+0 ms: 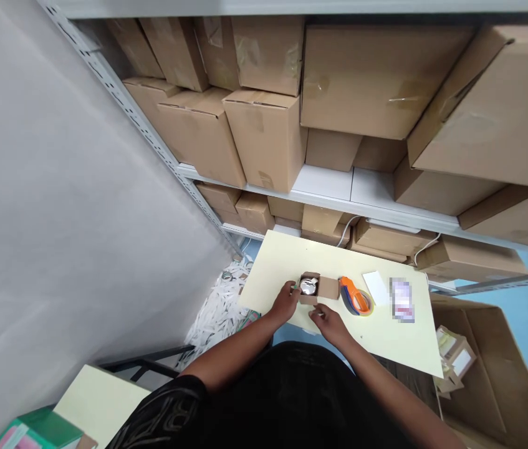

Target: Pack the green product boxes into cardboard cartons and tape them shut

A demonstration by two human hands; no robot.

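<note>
A small open cardboard box (328, 288) lies on the cream table (277, 262), its lid folded out to the right. Inside it sits a shiny round silver object (308, 286) with a small white piece on it. My left hand (285, 302) is at the box's left side, fingers bent, with a bit of something green at the fingertips. Just below the box's front edge is my right hand (328, 322), its fingers curled; whether they hold anything is too small to tell. An orange and blue tape dispenser (357, 298) lies right of the box.
A white card (375, 287) and a blurred purple-white item (402, 300) lie at the table's right. Shelves (320, 196) of cardboard boxes stand behind. A large open carton (488, 362) is at the right, and shredded paper (219, 305) lies on the floor at left.
</note>
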